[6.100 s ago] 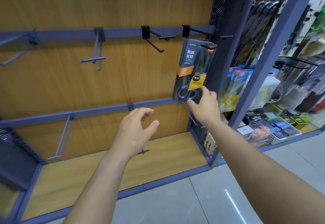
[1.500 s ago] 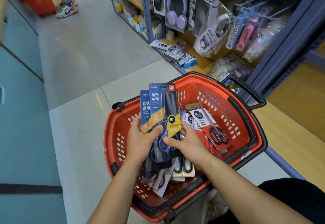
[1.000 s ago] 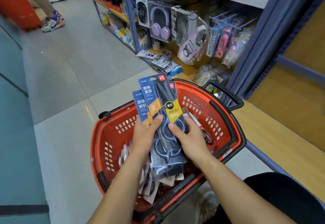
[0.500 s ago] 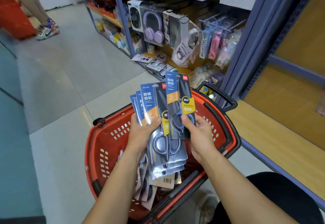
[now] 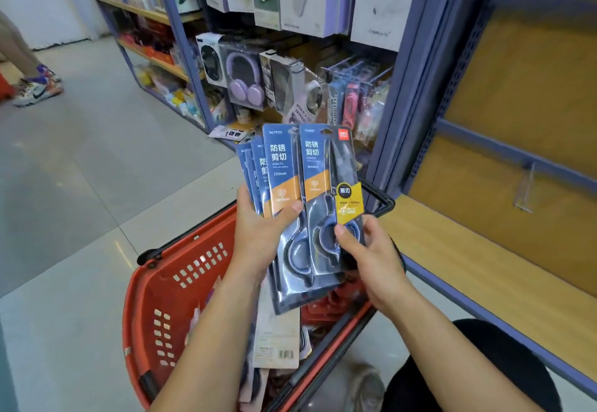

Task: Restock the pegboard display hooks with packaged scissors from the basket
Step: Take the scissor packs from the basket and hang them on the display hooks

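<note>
Several packaged scissors [image 5: 277, 185] fan upright in the left hand [image 5: 258, 237], above the red basket [image 5: 168, 298]; its fingers are clamped on their lower halves. One pack [image 5: 329, 192] sits at the front, the right hand [image 5: 371, 256] pinching its handle end, thumb on the face. Each pack's long axis runs near vertical, hang-hole end up, blades pointing up. To do this well, I would slide the front pack clear of the fan and keep its hole uppermost for the hook [image 5: 525, 192] on the empty shelf [image 5: 484, 266].

A single head-worn camera looks forward and down, close over the red basket [image 5: 181, 285], shelving [image 5: 416, 88] just beyond.
</note>
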`<state>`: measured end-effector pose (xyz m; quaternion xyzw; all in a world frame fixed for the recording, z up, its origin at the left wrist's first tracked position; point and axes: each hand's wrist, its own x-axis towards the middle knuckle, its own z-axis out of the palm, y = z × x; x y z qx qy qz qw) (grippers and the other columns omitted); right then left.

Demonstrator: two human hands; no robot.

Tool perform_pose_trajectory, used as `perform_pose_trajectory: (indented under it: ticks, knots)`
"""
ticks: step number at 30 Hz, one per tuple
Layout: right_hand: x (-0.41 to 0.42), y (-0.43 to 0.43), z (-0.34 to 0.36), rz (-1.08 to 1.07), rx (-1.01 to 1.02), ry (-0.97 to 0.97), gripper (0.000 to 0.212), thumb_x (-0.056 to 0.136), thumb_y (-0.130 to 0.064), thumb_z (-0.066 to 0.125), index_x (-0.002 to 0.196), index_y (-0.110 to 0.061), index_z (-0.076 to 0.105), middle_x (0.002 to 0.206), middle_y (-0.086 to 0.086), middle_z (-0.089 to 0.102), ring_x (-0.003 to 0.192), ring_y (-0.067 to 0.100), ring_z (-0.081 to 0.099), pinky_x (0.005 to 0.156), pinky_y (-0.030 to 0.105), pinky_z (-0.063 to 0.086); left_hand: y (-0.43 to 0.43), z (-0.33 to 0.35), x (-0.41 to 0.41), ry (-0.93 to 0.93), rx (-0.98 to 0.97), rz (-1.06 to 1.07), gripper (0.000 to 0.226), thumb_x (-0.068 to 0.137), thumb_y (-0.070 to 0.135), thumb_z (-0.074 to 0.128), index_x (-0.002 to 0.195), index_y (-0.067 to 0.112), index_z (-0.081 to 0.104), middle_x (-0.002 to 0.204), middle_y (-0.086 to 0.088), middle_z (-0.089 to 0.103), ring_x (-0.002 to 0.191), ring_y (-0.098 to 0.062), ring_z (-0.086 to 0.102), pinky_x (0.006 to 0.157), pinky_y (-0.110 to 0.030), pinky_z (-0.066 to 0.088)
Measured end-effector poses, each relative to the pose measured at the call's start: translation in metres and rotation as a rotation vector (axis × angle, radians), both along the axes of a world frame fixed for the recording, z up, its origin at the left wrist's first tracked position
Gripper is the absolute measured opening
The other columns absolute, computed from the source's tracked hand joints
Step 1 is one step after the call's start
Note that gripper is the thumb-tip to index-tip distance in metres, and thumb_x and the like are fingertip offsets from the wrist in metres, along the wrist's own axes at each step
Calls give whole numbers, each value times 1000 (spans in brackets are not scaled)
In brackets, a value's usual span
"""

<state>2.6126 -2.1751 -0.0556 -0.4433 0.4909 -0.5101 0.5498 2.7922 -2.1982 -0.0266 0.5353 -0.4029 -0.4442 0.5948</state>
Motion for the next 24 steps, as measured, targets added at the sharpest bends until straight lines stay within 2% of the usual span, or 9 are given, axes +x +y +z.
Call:
perform_pose_trajectory:
  ticks: [2, 6, 9, 11, 14, 16, 18, 22, 24]
  knots:
    - [-14, 4, 10, -51, -30, -20, 34, 85, -39, 75, 106, -17, 61, 106, 5, 74, 103, 21, 69, 100, 46, 50, -5, 11, -16, 11, -47, -50, 56, 82, 5, 83, 126, 21, 54, 114, 4, 75, 104, -16, 74, 92, -38, 59]
    - [-45, 8, 35, -114, -85, -45, 42, 76, -51, 84, 100, -23, 63, 112, 22, 70, 101, 29, 69, 99, 56, 51, -17, 34, -51, -2, -129, -138, 58, 80, 11, 86, 127, 26, 54, 121, 2, 73, 113, -19, 70, 104, -50, 53]
    - [-74, 11, 55, -192, -121, -64, 25, 84, -38, 81, 96, -25, 63, 101, 11, 74, 95, 28, 71, 87, 51, 57, -28, 56, -82, 16, -168, -194, 61, 76, 22, 86, 128, 28, 53, 126, -1, 71, 117, -24, 69, 107, -56, 50]
    - [-100, 16, 66, -259, -155, -73, 22, 89, -30, 77, 97, -20, 60, 95, 6, 73, 89, 26, 70, 82, 48, 57, -35, 68, -109, 26, -189, -243, 63, 78, 22, 86, 131, 29, 52, 129, -1, 70, 119, -23, 68, 107, -55, 50]
    - [-145, 32, 84, -370, -181, -72, 13, 97, -20, 68, 101, -15, 58, 95, 6, 73, 86, 23, 70, 75, 44, 57, -35, 85, -162, 70, -183, -362, 68, 85, 14, 84, 141, 20, 46, 135, -4, 67, 119, -21, 68, 107, -49, 52]
    - [-178, 49, 93, -444, -186, -82, 14, 96, -19, 66, 105, -13, 58, 97, 5, 75, 87, 21, 72, 71, 40, 58, -27, 94, -201, 71, -164, -423, 76, 81, 26, 87, 143, 22, 44, 136, -3, 66, 119, -20, 68, 107, -48, 53]
    - [-211, 69, 97, -522, -187, -94, 19, 92, -22, 68, 106, -12, 58, 97, 5, 75, 87, 22, 72, 70, 41, 59, -18, 97, -241, 52, -147, -473, 74, 76, 35, 88, 137, 27, 48, 130, 2, 69, 115, -18, 69, 106, -49, 53]
    - [-278, 117, 92, -674, -168, -103, 17, 94, -19, 67, 103, -8, 58, 95, 9, 73, 88, 27, 68, 72, 42, 57, 9, 90, -324, 58, -110, -614, 54, 81, 26, 85, 126, 27, 54, 120, -3, 73, 95, -19, 71, 93, -55, 57]
    - [-310, 145, 86, -754, -154, -98, 25, 88, -26, 71, 101, -9, 59, 94, 9, 73, 90, 28, 68, 72, 42, 58, 24, 80, -366, 66, -68, -700, 51, 85, 22, 83, 127, 27, 54, 120, -4, 73, 90, -18, 71, 86, -45, 59]
